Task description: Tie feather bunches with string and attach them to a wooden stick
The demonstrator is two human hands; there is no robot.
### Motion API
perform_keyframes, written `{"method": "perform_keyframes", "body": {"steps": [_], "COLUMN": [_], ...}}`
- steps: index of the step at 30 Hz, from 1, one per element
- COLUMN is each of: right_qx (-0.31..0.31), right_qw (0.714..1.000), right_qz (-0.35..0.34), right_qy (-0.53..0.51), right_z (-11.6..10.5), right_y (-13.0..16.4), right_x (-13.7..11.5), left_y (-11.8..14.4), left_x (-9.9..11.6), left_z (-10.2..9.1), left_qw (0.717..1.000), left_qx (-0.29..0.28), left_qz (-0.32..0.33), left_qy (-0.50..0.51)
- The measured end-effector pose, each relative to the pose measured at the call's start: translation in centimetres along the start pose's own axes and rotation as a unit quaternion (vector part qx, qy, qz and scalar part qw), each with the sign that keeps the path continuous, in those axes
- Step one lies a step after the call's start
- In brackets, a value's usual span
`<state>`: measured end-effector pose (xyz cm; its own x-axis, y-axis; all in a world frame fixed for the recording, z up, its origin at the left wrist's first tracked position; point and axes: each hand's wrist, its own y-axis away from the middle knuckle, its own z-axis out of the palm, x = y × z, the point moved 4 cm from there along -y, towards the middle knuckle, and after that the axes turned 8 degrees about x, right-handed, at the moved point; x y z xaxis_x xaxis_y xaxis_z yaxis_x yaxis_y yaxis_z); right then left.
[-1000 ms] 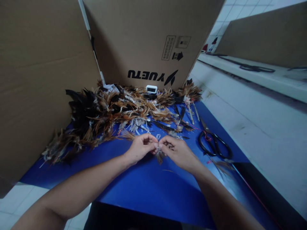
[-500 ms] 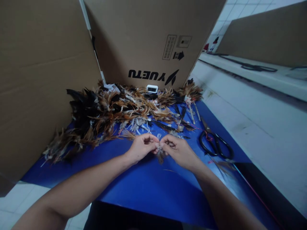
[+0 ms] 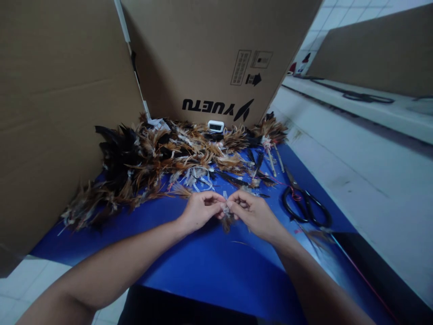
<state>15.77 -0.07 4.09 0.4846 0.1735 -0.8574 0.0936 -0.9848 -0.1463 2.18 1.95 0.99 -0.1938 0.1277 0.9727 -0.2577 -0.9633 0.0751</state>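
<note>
Blue table (image 3: 209, 266): lying nearest the camera, carrying everything below.
Left hand (image 3: 199, 210): hovering just above the table, its fingers (image 3: 216, 208) pinching together on the small feather bundle.
Right hand (image 3: 255, 213): meeting the left hand at the middle, its fingers (image 3: 233, 206) also closing on the bundle from the other side.
Small feather bundle (image 3: 226, 220): being held between both hands, its brown tips hanging down toward the table.
Black scissors (image 3: 306, 205): lying flat on the table just right of the right hand, apart from it.
Feather pile (image 3: 162, 160): spreading across the table beyond the hands, brown, black and white mixed.
Thin sticks (image 3: 274, 160): lying at the pile's right end, feathers sitting at their far tips.
Small white device (image 3: 215, 126): sitting behind the pile, against the box.
Cardboard box (image 3: 209, 58): standing at the far edge, its printed lettering showing upside down.
</note>
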Motion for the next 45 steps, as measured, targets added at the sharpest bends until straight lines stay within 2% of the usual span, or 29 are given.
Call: {"method": "perform_keyframes", "body": {"steps": [10,24,34,45], "right_qx": [0.002,-0.008,0.004,0.005], "right_qw": [1.000,0.999,0.999,0.998], "right_qz": [0.011,0.020,0.028,0.044], "right_qy": [-0.012,-0.044,-0.045,-0.053], "right_z": [-0.2,-0.2,-0.4,-0.2], "right_y": [-0.1,-0.1,0.0,-0.1], "right_x": [-0.4,-0.5,-0.5,-0.5], "left_y": [-0.1,0.2,0.2,0.3], "left_x": [-0.4,0.3,0.5,0.6], "left_z": [0.0,0.0,0.2,0.2], "left_qw": [0.999,0.998,0.997,0.998], "left_qx": [-0.005,-0.029,-0.038,-0.044], "left_qz": [0.019,0.032,0.056,0.049], "left_qy": [-0.044,-0.045,-0.020,0.006]}}
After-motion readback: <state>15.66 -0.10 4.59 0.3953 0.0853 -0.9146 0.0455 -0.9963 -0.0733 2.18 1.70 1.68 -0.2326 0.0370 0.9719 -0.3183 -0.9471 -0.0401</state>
